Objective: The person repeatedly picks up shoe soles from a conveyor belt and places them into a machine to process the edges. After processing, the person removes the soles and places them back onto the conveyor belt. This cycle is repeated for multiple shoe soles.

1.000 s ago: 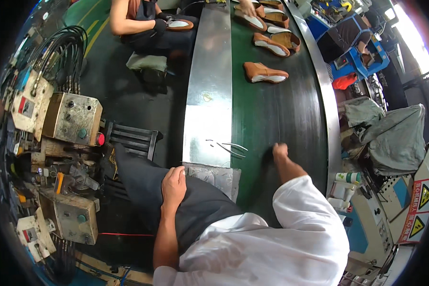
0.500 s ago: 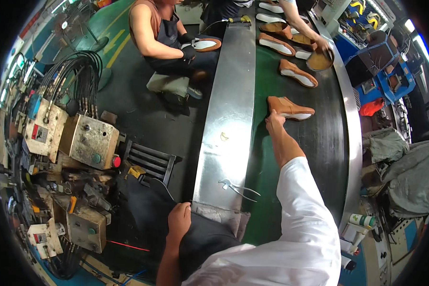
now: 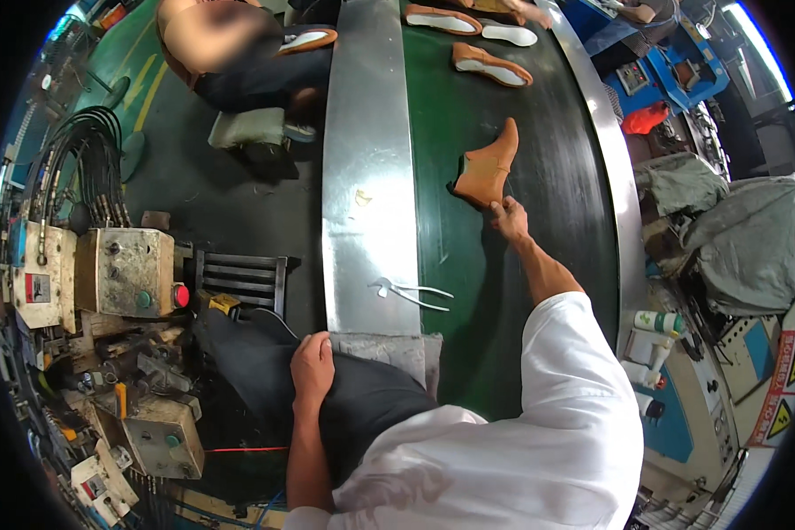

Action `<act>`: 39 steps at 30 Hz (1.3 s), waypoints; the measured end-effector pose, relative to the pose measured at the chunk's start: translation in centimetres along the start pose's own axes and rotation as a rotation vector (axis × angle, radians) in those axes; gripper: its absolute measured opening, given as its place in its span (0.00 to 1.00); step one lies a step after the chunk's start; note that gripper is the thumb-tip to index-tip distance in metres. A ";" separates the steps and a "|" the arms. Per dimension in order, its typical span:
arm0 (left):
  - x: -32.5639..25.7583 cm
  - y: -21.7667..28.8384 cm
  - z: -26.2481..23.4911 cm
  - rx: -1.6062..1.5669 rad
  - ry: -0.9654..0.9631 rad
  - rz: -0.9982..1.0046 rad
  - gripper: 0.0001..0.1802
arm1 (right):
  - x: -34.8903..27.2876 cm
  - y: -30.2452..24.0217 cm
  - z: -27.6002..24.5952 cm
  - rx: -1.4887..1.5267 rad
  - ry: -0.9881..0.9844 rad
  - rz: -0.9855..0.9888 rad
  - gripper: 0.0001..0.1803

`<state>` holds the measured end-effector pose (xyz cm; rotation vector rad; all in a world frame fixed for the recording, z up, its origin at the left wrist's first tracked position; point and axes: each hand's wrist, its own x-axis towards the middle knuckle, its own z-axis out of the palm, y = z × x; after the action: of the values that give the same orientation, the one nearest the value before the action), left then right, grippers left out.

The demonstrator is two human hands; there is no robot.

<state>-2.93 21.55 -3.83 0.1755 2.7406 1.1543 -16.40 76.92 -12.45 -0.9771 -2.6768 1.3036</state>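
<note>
My right hand [image 3: 509,218] is pinching the top edge of a tan ankle boot [image 3: 488,168]. The boot is held up off the dark green conveyor belt [image 3: 468,340], its toe pointing to the far side. My left hand [image 3: 313,364] rests loosely closed on my dark trouser leg, beside the near end of the metal ledge [image 3: 367,132]. Nothing shows in its fingers. Silver pincers [image 3: 406,292] lie on that ledge, their handles reaching over the belt. Farther up the belt lie more tan shoes [image 3: 492,65] with white soles.
A co-worker [image 3: 216,40] sits far left, with a tan shoe [image 3: 309,41] beside them. Another person's hand [image 3: 526,11] reaches over the far belt. On my left are control boxes [image 3: 125,272] and a slatted black seat [image 3: 243,276]. Covered machinery [image 3: 744,243] stands right.
My right hand has lifted the boot from the belt and swung it toe-away. The view has shifted, so the far shoes sit nearer the top edge. My left hand still rests on my leg.
</note>
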 end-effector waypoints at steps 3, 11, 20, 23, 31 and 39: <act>-0.4 -0.2 0.0 -0.044 0.027 0.063 0.09 | -6.3 3.3 1.4 -0.030 0.038 -0.102 0.17; -3.4 -0.1 -1.2 -0.094 0.051 0.029 0.10 | -12.0 -0.7 -5.9 -0.975 0.001 -0.643 0.55; -2.5 0.0 -1.4 -0.115 0.138 0.032 0.10 | -12.9 3.6 -1.9 -0.457 -0.319 -0.217 0.64; -2.1 -0.5 -1.4 -0.179 0.107 0.047 0.09 | -15.8 1.5 0.0 -0.350 -0.203 -0.120 0.61; 3.1 5.0 -6.4 -0.427 0.121 0.258 0.19 | -21.7 -13.5 -1.6 0.194 -0.500 -0.172 0.44; 1.7 4.5 -17.1 -0.239 0.332 0.396 0.20 | -34.1 -27.2 9.2 0.241 -1.079 -0.351 0.47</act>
<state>-7.74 12.97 10.99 0.5629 2.8929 1.7434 -5.80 39.68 9.53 0.3754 -2.9070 2.4327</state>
